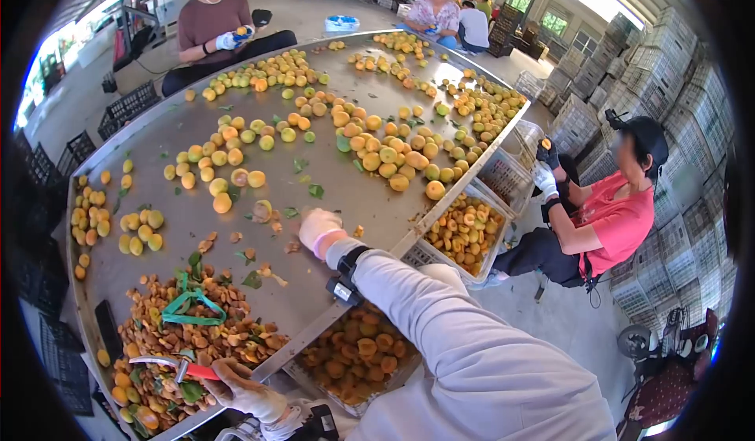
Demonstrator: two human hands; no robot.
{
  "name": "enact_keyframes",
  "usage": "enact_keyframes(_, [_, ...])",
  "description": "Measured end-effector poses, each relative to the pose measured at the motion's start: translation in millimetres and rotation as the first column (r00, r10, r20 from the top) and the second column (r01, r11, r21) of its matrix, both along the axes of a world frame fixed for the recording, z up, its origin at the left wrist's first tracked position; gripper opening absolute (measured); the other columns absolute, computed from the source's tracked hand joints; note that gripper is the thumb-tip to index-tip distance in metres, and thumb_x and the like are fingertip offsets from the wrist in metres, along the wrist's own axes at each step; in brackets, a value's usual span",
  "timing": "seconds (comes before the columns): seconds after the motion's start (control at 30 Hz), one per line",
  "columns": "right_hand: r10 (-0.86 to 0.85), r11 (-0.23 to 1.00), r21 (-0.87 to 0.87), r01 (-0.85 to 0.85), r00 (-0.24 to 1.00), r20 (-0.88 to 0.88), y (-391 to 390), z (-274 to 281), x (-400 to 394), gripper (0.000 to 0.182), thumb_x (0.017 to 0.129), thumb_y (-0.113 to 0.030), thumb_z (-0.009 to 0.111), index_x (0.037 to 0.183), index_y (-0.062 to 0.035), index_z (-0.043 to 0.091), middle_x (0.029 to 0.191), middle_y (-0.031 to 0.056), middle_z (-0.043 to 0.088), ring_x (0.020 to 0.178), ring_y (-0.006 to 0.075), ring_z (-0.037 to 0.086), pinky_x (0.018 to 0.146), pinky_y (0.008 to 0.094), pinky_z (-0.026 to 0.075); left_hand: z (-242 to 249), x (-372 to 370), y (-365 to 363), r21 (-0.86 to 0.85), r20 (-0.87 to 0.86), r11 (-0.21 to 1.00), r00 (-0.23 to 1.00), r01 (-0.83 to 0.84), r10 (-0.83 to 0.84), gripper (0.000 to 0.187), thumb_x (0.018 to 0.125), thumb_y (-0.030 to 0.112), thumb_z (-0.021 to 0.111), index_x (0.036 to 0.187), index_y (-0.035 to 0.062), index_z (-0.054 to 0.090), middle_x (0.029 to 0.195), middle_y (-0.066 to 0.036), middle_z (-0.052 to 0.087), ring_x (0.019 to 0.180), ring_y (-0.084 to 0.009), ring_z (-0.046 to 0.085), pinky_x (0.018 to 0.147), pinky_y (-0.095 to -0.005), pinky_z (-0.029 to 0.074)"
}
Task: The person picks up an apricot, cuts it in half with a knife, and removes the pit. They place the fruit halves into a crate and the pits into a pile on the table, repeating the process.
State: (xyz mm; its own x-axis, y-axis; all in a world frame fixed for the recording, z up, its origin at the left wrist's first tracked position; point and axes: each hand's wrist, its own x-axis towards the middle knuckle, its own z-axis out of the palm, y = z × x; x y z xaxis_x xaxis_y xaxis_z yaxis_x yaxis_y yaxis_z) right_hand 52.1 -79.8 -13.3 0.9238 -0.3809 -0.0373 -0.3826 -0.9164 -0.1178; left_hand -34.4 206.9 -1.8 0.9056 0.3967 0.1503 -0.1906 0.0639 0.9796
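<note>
My left hand, low at the left, is closed round the red handle of a hand tool with curved metal jaws, perhaps pruning shears. It hovers by a heap of brown fruit scraps and leaves. A green strap lies on that heap. My right hand reaches out low over the metal table, with a pink band at its wrist. Its fingers are blurred and hard to read. Near it are a split, browned fruit and loose leaves. Apricots lie scattered beyond.
A crate of halved apricots stands below the table edge near me; another crate is further right. A person in a red top sits at the right side. Other people sit beyond the far edge. Stacked crates line the right.
</note>
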Motion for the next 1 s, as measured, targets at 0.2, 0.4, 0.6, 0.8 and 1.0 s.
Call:
enact_keyframes(0.2, [0.557,0.725,0.337,-0.6,0.799,0.226,147.0,-69.7,16.3,0.018,0.09,-0.023,0.053,0.101,-0.0129,0.063,0.087,0.0107,0.068,0.081,0.0304,0.066,0.071,0.0407,0.053,-9.8,7.2,-0.9,-0.083,0.021,0.996,1.0,0.024,-0.022,0.042,0.097,0.022,0.053,0.13,-0.0025,0.048,0.071,-0.002,0.048,0.057,-0.0083,0.037,0.051,-0.0203,0.028])
enact_keyframes(0.4, [0.103,0.395,0.756,-0.522,0.843,0.528,129.9,26.4,-72.3,0.025,0.094,-0.031,0.053,0.101,-0.0083,0.061,0.085,0.0126,0.065,0.079,0.0298,0.063,0.072,0.038,0.05,-46.7,-6.2,7.0,0.523,0.244,0.852,0.954,0.02,-0.172,0.06,0.089,0.004,0.063,0.141,0.001,0.033,0.14,-0.022,0.041,0.115,-0.031,0.055,0.086,-0.0345,0.053])
enact_keyframes(0.6, [-0.401,0.066,0.93,-0.362,0.844,0.357,59.4,28.5,-104.1,0.025,0.092,-0.025,0.056,0.108,-0.0046,0.059,0.076,0.0041,0.062,0.07,0.0113,0.06,0.06,0.0288,0.051,12.2,-29.2,-94.9,0.523,-0.136,0.561,0.712,0.642,-0.689,0.059,0.089,0.004,0.057,0.144,0.0016,0.035,0.115,-0.015,0.063,0.098,-0.0196,0.061,0.086,-0.0326,0.049])
enact_keyframes(0.8, [-0.705,-0.303,0.867,-0.395,0.705,0.074,-84.1,37.5,-118.3,0.027,0.096,-0.027,0.052,0.116,-0.0094,0.054,0.066,-0.0017,0.048,0.05,0.0092,0.046,0.045,0.0249,0.042,39.4,55.2,-178.5,0.774,-0.176,0.297,0.641,0.559,-0.747,0.05,0.081,0.001,0.068,0.128,-0.001,0.052,0.118,-0.016,0.061,0.109,-0.0262,0.059,0.09,-0.0342,0.048])
enact_keyframes(1.0, [-0.881,-0.267,0.831,-0.488,0.473,-0.006,-153.1,44.3,-135.8,0.03,0.099,-0.032,0.048,0.118,-0.0085,0.052,0.067,-0.0008,0.049,0.051,0.0097,0.047,0.047,0.0234,0.041,33.3,124.8,-358.9,0.878,0.007,0.273,0.559,0.393,-0.829,0.043,0.085,0.022,0.067,0.122,0.0048,0.058,0.13,-0.017,0.055,0.125,-0.0335,0.047,0.106,-0.0409,0.036])
